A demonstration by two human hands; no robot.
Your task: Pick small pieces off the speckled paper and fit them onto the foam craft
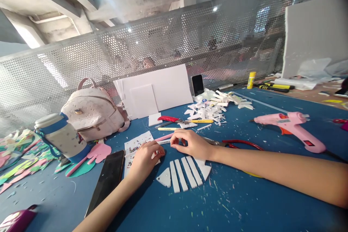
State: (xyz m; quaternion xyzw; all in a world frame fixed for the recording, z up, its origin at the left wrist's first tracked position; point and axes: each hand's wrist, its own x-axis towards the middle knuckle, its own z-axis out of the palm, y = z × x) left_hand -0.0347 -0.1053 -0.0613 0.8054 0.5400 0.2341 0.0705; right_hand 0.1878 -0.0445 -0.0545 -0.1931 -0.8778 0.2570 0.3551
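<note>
My left hand (146, 156) rests over the edge of a paper sheet (139, 138) sprinkled with dark specks; its fingers are loosely bent and apart, with nothing visible in them. Curved but not closed, my right hand (194, 144) hovers just above white foam pieces and shows nothing in its grasp. Those pieces lie in a fish-bone layout: a rounded triangle with a small hole (164, 178), several slim strips (181, 175) side by side, and a flared tail piece (204, 169) partly under my right wrist. Beyond the hands are a white pen (164, 142) and a pink stick (164, 137).
Red-handled pliers (169, 119), a yellow craft knife (201, 121) and a heap of foam scraps (208, 110) lie farther back. To the right is a pink glue gun (292, 127). Leftward are a phone (108, 177), a tumbler (63, 137) and a backpack (94, 110).
</note>
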